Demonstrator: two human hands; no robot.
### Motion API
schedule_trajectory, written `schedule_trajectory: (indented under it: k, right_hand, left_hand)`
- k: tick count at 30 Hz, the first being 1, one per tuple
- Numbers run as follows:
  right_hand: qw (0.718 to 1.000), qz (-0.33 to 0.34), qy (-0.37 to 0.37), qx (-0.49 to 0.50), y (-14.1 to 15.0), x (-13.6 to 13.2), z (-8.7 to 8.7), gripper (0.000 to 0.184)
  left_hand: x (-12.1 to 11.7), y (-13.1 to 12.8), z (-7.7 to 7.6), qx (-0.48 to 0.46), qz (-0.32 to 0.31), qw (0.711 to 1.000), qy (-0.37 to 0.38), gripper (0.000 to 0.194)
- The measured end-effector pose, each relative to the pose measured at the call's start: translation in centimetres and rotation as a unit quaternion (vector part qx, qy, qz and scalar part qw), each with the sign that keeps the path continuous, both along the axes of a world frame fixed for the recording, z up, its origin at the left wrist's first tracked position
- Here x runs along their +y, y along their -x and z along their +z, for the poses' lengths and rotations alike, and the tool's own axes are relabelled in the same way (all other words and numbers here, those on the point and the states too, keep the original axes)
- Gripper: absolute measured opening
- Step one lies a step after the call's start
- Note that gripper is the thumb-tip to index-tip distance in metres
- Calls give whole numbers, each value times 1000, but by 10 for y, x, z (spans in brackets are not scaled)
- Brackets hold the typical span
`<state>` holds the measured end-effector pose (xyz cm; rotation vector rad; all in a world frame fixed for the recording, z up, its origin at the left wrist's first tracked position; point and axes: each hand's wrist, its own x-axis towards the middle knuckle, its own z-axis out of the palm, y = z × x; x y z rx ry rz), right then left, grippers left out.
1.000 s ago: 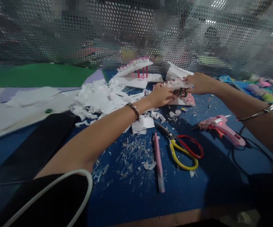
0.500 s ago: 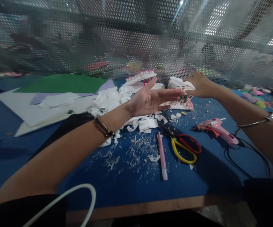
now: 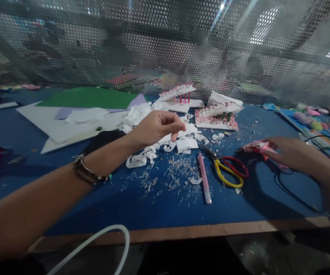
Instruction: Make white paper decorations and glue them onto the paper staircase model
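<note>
My left hand [image 3: 160, 128] hovers over the white paper scraps [image 3: 137, 114]. Its fingers are loosely curled with thumb and forefinger together, and I see nothing held in them. At the right, my right hand [image 3: 293, 154], a little blurred, covers the handle of the pink hot glue gun [image 3: 255, 148], which lies on the table. A white paper model [image 3: 218, 112] with pink bits and green posts stands behind. Left of it is a similar model [image 3: 179, 93] with red posts. Red-and-yellow-handled scissors [image 3: 229, 172] and a pink pen [image 3: 205, 177] lie between my hands.
Green sheets [image 3: 87, 98] and white board [image 3: 61, 131] lie at the left. Fine shavings [image 3: 179, 175] cover the middle of the blue table. A perforated metal screen [image 3: 165, 42] stands behind. Colourful pieces [image 3: 303, 117] lie at the far right; a white cable [image 3: 107, 229] loops in front.
My right hand has left the white paper model and come down right onto the glue gun. My left hand has drawn back from the model, its stretched fingers now curled.
</note>
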<state>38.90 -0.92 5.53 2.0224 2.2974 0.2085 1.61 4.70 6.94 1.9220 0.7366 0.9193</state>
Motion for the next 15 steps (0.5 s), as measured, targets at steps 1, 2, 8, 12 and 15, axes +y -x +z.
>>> schedule_trajectory:
  k: [1,2,8,12,15]
  right_hand:
    - [1000,3,12,4,-7,-6,-12,48]
    - [1000,15,-3,5,-13,-12,-23,49]
    - [993,-30,-100,-48,-27,-18,-54,53]
    - [992,-80,-57,-73,-24,-10,-53,41]
    - [991,-110,-64,-50,-19,-7,-53,41]
  left_hand:
    - [-2,2,-2,28,-6,1000,8,25]
    - [-5,3,-5,56,-14,998,14,29]
    - [-28,-5,-30,246,-79,956,-137,19]
    - [-40,-12,-48,337,-175,880,-286,19]
    - [-43,-13,-56,345,-196,853,-339,23]
